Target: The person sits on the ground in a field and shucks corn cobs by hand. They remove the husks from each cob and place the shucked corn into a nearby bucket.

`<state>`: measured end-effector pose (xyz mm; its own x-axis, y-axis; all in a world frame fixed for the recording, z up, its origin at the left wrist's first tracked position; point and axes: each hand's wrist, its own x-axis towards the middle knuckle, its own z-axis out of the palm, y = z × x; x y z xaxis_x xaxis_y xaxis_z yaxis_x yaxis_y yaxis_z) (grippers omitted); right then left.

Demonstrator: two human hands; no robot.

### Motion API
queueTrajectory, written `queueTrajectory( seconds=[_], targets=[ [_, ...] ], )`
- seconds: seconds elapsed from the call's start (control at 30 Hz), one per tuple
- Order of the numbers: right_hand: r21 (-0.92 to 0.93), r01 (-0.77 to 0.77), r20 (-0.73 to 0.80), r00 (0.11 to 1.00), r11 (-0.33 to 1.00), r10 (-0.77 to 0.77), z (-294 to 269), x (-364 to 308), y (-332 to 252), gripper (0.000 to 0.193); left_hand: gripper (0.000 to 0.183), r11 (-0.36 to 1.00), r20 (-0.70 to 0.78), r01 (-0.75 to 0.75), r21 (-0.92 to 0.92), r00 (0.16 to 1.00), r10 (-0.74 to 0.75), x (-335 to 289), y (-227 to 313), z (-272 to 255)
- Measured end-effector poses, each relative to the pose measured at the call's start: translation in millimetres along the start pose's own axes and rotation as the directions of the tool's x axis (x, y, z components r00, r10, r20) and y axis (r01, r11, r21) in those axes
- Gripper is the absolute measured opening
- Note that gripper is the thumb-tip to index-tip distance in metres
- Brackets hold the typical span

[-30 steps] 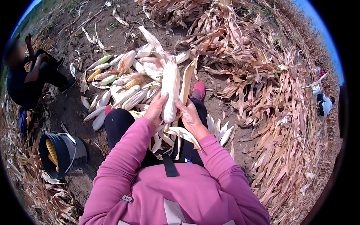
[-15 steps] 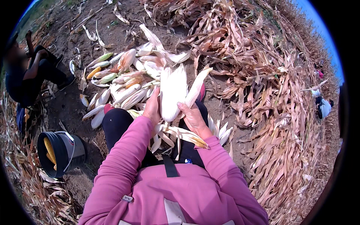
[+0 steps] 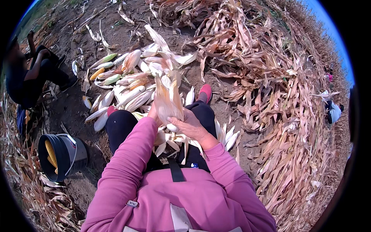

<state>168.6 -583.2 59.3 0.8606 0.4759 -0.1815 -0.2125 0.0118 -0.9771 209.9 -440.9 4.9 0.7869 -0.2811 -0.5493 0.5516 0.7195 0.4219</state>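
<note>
Between my knees I hold an ear of corn (image 3: pixel 168 101) in its pale, tan-streaked husk, its tip pointing away from me. My right hand (image 3: pixel 190 124) is closed round the ear's lower end, thumb on the husk. On the other side, my left hand (image 3: pixel 154 113) grips the ear, its fingers mostly hidden behind the husk. Loose husk strips (image 3: pixel 162 148) hang below my hands over my lap. Just beyond lies a pile of corn ears (image 3: pixel 133 87), most in pale husks, a few showing yellow kernels.
A dark bucket (image 3: pixel 80 156) with yellow cobs (image 3: pixel 51 154) inside lies tipped at my left. Another person (image 3: pixel 25 77) sits at the far left. Dry stalks and leaves (image 3: pixel 282 116) are heaped along the right side. My pink shoe (image 3: pixel 206 92) rests on bare soil.
The ear has turned, so a tan-streaked side now faces up. My right hand has moved left, closer to my left hand, and the husk strip held out to the right is no longer there.
</note>
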Motion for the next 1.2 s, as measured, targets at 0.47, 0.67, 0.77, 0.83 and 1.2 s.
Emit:
queueTrajectory(
  seconds=[0.47, 0.67, 0.77, 0.83, 1.2],
  targets=[
    [-0.497, 0.184, -0.006, 0.976, 0.848, -0.216, 12.1, 2.5, 28.4, 0.022, 0.055, 0.578, 0.106, -0.290, 0.763, 0.938, 0.330, 5.2, -42.5, -11.4],
    [-0.346, 0.279, 0.155, 0.959, 0.896, -0.239, 37.6, -20.6, 26.4, 0.023, 0.057, 0.672, -0.094, -0.109, 0.733, 0.961, 0.259, 49.5, -51.7, -28.0],
    [-0.328, 0.187, 0.237, 0.965, 0.926, -0.111, 54.8, -55.6, -15.1, 0.019, 0.064, 0.271, -0.043, -0.142, 0.952, 0.815, 0.577, 51.4, -58.1, -16.8],
    [-0.169, 0.211, 0.181, 0.967, 0.963, -0.180, 59.2, -66.6, -26.8, 0.024, 0.056, 0.490, -0.133, -0.210, 0.846, 0.807, 0.575, 46.8, -43.7, -9.9],
    [0.483, 0.052, -0.393, 0.905, 0.874, 0.163, -48.9, -64.6, -23.4, 0.045, 0.039, 0.964, 0.096, -0.143, 0.226, 0.988, 0.124, 9.5, -12.5, 13.8]
  ],
)
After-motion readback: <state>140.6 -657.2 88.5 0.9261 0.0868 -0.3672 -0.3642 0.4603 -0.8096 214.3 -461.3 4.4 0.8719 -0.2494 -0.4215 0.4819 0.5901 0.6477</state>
